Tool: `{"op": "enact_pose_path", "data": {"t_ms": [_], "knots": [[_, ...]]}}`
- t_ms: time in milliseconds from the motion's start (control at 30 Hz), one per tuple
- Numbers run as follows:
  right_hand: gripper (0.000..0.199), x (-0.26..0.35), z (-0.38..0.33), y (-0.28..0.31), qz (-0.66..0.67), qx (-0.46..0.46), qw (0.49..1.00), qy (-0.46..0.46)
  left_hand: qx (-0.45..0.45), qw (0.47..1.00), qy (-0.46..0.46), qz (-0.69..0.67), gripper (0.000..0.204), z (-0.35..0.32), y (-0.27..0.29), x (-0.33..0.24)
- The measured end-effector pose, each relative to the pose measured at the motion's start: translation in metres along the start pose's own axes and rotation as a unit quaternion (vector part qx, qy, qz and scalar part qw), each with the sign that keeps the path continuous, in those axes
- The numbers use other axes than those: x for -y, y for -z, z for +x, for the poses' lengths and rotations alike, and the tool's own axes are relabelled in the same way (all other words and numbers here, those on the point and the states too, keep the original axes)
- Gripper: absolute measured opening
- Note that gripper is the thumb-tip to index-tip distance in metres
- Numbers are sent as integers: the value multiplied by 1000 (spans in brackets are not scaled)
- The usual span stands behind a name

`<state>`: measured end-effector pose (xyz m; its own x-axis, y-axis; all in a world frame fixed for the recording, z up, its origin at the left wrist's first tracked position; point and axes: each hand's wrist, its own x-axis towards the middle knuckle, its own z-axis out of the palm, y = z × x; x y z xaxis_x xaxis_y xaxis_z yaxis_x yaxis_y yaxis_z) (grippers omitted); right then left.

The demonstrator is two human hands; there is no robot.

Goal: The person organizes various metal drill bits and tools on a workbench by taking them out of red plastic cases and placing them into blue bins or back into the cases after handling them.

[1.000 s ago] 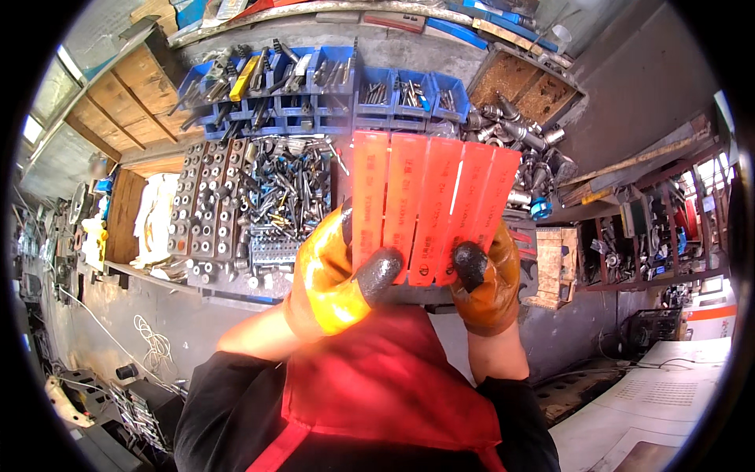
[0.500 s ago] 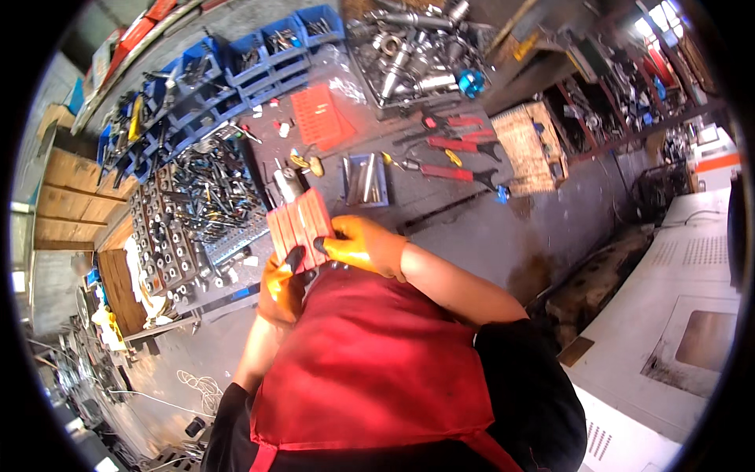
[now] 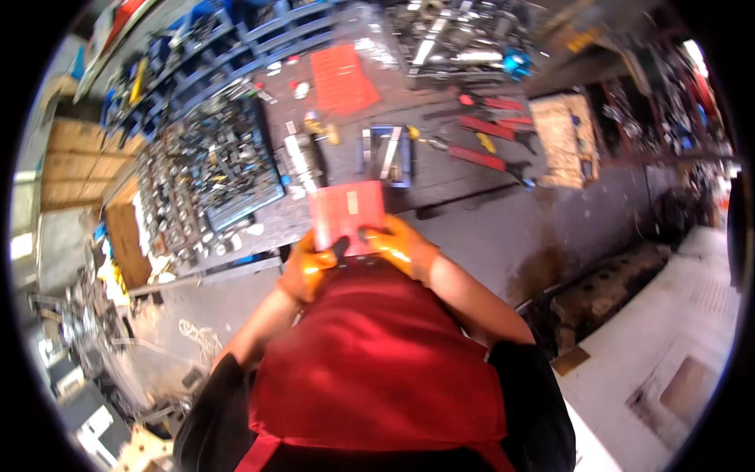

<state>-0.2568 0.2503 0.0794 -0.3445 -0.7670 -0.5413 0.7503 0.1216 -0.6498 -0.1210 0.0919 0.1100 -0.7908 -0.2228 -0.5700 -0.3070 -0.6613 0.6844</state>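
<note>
A flat red plastic case (image 3: 348, 216) with a small pale label on its face is held up in front of my apron, at the bench's near edge. On its lower left corner sits my left hand (image 3: 303, 269), in an orange glove with a dark thumb. The lower right side is gripped by my right hand (image 3: 401, 245), gloved the same way. Both thumbs lie on the front; the other fingers are partly hidden. Just beyond the case lie a shiny cylindrical metal part (image 3: 302, 156) and a small blue tray (image 3: 408, 161) holding metal bars.
Red-handled tools (image 3: 477, 157) lie to the right, beside a worn wooden board (image 3: 557, 145). A red sheet (image 3: 340, 82) lies farther back. Blue bins (image 3: 287, 33) and a blue tray of small tools (image 3: 271, 165) stand left; a crate of metal parts (image 3: 460, 47) stands at the back.
The case has shifted right in the picture and turned: its ridged face showed before, now a smoother labelled one does. Both hands moved with it. The view has also shifted and blurred.
</note>
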Motion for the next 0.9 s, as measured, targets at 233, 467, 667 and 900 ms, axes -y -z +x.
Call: {"op": "enact_pose_path", "data": {"t_ms": [233,467,667,900], "knots": [[33,34,-17,30,-8,-72,995,74,239,967,-22,-85,61,72,-23,-3],[38,71,0,6,-67,-116,990,45,176,984,-41,-1,39,86,-17,-31],[32,74,48,-22,-189,-134,973,17,107,992,-63,-34,34,91,21,-34],[34,111,117,-89,-198,-136,971,9,28,978,-40,-204,32,103,62,-53]]}}
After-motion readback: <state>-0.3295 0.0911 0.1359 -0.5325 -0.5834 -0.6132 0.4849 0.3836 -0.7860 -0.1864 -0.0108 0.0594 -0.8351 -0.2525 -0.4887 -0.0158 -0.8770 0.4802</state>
